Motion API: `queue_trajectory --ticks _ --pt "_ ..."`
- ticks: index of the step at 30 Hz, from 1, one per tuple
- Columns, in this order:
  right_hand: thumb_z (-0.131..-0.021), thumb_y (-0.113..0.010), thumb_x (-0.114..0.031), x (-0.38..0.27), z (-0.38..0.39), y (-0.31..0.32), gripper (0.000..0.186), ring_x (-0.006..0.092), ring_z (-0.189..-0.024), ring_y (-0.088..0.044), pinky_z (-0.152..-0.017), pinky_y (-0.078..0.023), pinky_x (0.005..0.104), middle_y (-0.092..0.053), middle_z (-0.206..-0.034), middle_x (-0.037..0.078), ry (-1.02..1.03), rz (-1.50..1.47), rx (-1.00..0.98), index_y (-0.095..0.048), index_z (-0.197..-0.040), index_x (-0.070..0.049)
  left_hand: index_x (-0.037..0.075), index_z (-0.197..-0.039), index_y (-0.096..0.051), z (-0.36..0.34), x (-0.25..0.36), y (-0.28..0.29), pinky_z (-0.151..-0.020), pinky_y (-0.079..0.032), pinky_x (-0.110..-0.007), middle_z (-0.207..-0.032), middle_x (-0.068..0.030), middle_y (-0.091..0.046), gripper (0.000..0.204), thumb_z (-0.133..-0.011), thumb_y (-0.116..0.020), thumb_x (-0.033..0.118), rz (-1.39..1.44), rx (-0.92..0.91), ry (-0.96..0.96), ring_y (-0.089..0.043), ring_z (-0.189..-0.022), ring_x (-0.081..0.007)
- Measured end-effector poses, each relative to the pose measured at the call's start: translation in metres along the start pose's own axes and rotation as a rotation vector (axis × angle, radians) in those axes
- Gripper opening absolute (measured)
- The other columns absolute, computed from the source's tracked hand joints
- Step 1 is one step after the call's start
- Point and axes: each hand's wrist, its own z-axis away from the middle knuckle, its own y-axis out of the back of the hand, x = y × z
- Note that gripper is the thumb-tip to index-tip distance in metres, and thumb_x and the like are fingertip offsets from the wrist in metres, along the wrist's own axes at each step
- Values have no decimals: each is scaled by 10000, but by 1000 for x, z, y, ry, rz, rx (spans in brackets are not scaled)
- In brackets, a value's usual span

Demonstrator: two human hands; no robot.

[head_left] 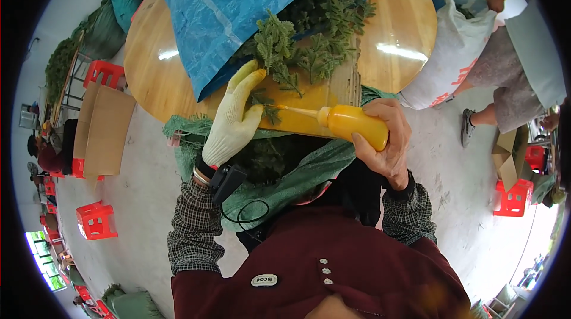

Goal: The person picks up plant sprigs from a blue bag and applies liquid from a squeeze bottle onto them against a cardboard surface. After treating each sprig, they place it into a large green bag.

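Note:
My left hand (229, 119), in a white knit glove with yellow-stained fingertips, holds a small evergreen sprig (272, 115) by the thumb. Its other fingers point up toward the larger branches. Bare, my right hand (389, 137) wraps around a yellow squeeze bottle (357, 126), tilted so that its long thin nozzle points left. The nozzle's tip meets the sprig, or lies just over it. Beyond my hands, a pile of evergreen branches (324, 39) spills from a blue plastic bag (220, 6). A brown board (345, 90) lies under the sprigs.
A round wooden table (398, 27) carries the bag. Green woven sacking (276, 173) with dark greenery lies across my lap. At the right are a white sack (449, 45) and another person's legs (505, 75). Red stools (96, 221) and a cardboard box (107, 128) stand left.

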Motion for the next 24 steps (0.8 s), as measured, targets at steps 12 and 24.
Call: queue_trajectory --ticks 12,24 --pt "-664 -714 -50 -7 -1 2 421 278 -830 -609 -733 -511 350 -579 -976 180 -9 32 -62 -555 -1052 -8 18 -1153 -629 18 -17 -5 -952 -401 -446 -1173 -130 -600 457 -778 -757 247 -771 307 -32 -522 -1113 -333" --pt "-656 -722 -59 -18 -22 -16 432 292 -840 -624 -749 -521 355 -598 -964 190 71 32 -59 -565 -1055 -8 7 -1155 -644 20 -22 -8 -992 -368 -455 -1193 -140 -601 523 -769 -746 345 -820 270 15 -502 -1172 -335"
